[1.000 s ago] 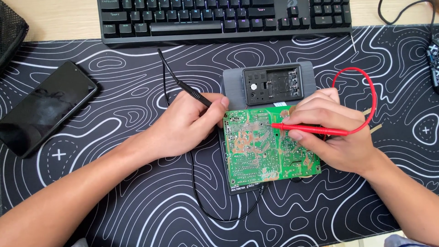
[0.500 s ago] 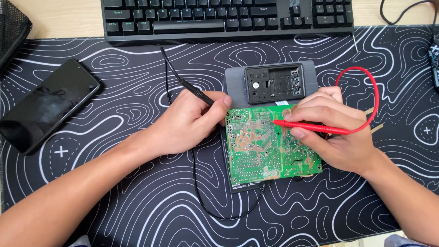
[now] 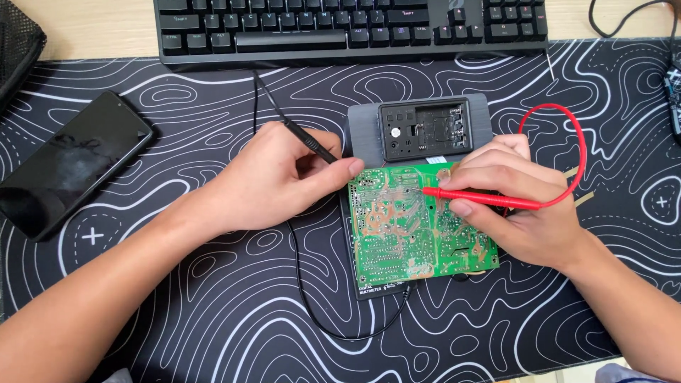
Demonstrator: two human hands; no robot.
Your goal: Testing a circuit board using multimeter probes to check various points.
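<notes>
A green circuit board (image 3: 408,227) lies solder side up on a dark multimeter (image 3: 433,131) whose screen end shows behind it. My left hand (image 3: 277,177) grips a black test probe (image 3: 312,142), its tip at the board's upper left corner. My right hand (image 3: 514,198) holds a red test probe (image 3: 482,198) like a pen, tip touching the board near its upper middle. A red lead (image 3: 578,152) loops behind the right hand. A black lead (image 3: 305,291) curves under the left hand toward the meter.
A black keyboard (image 3: 355,28) spans the far edge of the patterned black desk mat (image 3: 213,319). A dark phone (image 3: 67,167) lies face up at the left. A black mesh item (image 3: 18,42) sits at the top left corner.
Both hands and probes stay at the same spots on the board. The view has shifted only slightly.
</notes>
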